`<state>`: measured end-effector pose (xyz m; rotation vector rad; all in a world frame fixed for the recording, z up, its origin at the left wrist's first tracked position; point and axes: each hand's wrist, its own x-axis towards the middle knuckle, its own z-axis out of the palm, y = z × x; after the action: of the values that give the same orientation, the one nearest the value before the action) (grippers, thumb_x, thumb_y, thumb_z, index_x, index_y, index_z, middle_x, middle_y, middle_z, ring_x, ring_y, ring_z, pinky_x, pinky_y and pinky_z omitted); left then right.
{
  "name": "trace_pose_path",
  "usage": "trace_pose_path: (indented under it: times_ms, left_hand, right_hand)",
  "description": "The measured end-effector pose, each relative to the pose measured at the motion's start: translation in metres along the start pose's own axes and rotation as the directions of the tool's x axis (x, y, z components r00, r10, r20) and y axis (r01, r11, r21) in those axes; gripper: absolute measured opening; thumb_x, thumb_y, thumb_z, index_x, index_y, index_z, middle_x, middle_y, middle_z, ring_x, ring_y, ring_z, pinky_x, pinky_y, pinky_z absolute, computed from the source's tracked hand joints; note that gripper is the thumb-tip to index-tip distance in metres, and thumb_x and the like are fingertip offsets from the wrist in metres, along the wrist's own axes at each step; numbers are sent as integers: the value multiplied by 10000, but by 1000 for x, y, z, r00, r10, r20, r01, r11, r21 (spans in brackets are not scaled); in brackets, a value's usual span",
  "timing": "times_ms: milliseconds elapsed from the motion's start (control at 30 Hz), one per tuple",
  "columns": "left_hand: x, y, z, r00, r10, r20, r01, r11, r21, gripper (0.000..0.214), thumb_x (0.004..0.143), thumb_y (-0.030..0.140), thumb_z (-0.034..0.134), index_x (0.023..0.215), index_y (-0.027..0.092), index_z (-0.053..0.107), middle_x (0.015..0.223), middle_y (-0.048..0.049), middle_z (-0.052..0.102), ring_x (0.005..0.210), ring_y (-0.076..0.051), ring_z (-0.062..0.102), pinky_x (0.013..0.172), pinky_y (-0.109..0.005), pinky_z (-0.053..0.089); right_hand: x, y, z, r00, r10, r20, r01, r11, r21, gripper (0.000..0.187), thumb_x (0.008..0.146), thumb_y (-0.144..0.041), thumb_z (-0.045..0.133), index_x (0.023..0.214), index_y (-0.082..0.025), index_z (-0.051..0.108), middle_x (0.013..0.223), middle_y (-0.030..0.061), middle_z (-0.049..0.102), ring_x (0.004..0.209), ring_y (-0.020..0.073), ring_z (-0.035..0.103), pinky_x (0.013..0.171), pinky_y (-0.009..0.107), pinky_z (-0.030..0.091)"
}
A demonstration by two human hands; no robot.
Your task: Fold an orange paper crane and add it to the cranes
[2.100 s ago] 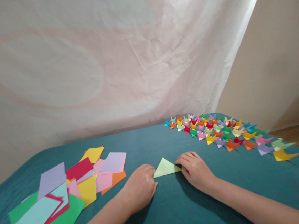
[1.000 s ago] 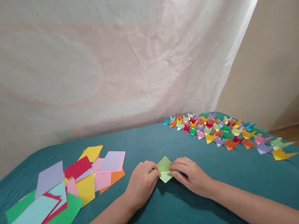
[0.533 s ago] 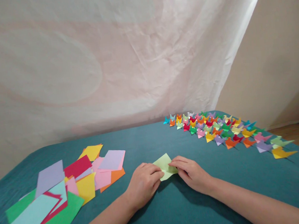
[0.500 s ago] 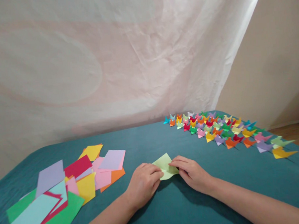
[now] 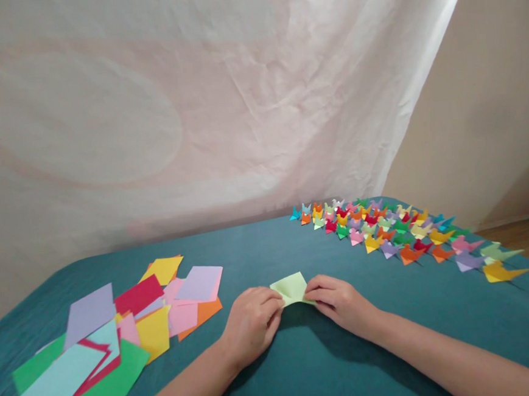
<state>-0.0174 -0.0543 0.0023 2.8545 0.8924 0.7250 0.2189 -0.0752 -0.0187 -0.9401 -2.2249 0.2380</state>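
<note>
A small pale green sheet of paper is held between both hands, a little above the table near the middle. Its near edge bends upward, and a crease or dip runs across its surface. My left hand pinches the near left corner, fingers curled over the top. On the opposite side, my right hand grips the near right corner between thumb and fingertips. The thumbs are partly hidden. A shadow falls on the cloth below the paper.
Coloured paper sheets, among them a light blue sheet and a red sheet, lie overlapping at the left. Rows of small folded paper birds, such as a yellow bird, stand at the right on the teal tablecloth. A pale curtain hangs behind.
The paper has turned between my hands, and its near edge now arches where a corner pointed down before. My right fingers have shifted to the near right corner; the left hand has barely moved.
</note>
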Motion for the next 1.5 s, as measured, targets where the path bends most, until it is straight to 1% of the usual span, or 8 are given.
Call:
trace_pose_path:
  times_ms: [167, 300, 433, 600, 833, 1000, 1300, 1500]
  left_hand:
    - [0, 1, -1, 998, -6, 54, 7, 1000, -14, 194, 870, 184, 451, 938, 190, 632, 943, -56, 658, 876, -172, 597, 811, -316, 460]
    - [0, 0, 1, 997, 6, 82, -4, 1000, -31, 185, 872, 214, 473, 978, 198, 623, 991, -46, 658, 911, -179, 593, 844, -325, 450]
    - [0, -1, 2, 997, 39, 68, -37, 999, -33, 210, 903, 203, 430, 1001, 201, 615, 1017, -42, 662, 937, -174, 595, 858, -325, 443]
    - [0, -1, 2, 999, 39, 20, -39, 999, -14, 205, 921, 229, 427, 989, 203, 619, 961, -40, 678, 893, -168, 609, 825, -319, 445]
    - [-1, -4, 6, 999, 20, -44, -20, 1000, -17, 179, 921, 229, 449, 974, 204, 618, 880, -18, 695, 795, -146, 625, 775, -304, 437]
    - [-3, -6, 10, 998, 11, -61, -13, 999, -41, 172, 919, 231, 459, 1000, 222, 610, 895, -10, 696, 789, -146, 625, 770, -305, 429]
    - [-1, -1, 5, 996, 25, 87, -20, 998, -58, 141, 869, 304, 538, 945, 217, 619, 984, -19, 668, 912, -171, 602, 820, -306, 439]
    - [-1, -3, 6, 993, 24, 118, -19, 999, -39, 181, 887, 285, 500, 1009, 224, 619, 1082, -28, 651, 987, -177, 594, 879, -321, 442]
  right_hand:
    - [2, -6, -4, 991, -101, 82, 108, 990, -85, 163, 831, -105, 502, 882, -198, 625, 895, 57, 646, 913, 183, 553, 826, 359, 438]
    - [4, -11, -5, 986, -95, 138, 102, 994, -44, 189, 789, -70, 489, 895, -190, 589, 993, 56, 642, 1016, 183, 527, 883, 370, 394]
    - [4, -15, -7, 983, -69, 170, 70, 998, 0, 174, 800, -107, 491, 935, -183, 569, 989, 58, 651, 973, 168, 561, 885, 355, 388]
    - [5, -20, -8, 986, -45, 159, 49, 999, -19, 163, 862, -264, 511, 979, -181, 588, 964, 68, 665, 918, 168, 589, 863, 346, 397]
    - [3, -14, -2, 995, 72, 66, -71, 997, -14, 183, 895, -193, 445, 905, -193, 628, 866, 44, 669, 834, 150, 597, 787, 295, 420]
    - [3, -13, -5, 991, 104, 88, -105, 994, 12, 157, 865, -168, 466, 902, -198, 616, 858, 36, 661, 806, 150, 594, 774, 298, 413]
    - [4, -19, -11, 992, 6, 124, -6, 1000, -3, 59, 805, -198, 541, 852, -201, 576, 875, 22, 661, 835, 155, 593, 826, 337, 377]
    - [4, -19, -7, 995, -17, 97, 20, 999, -29, 95, 807, -138, 510, 837, -201, 573, 852, 22, 665, 812, 146, 597, 814, 333, 385]
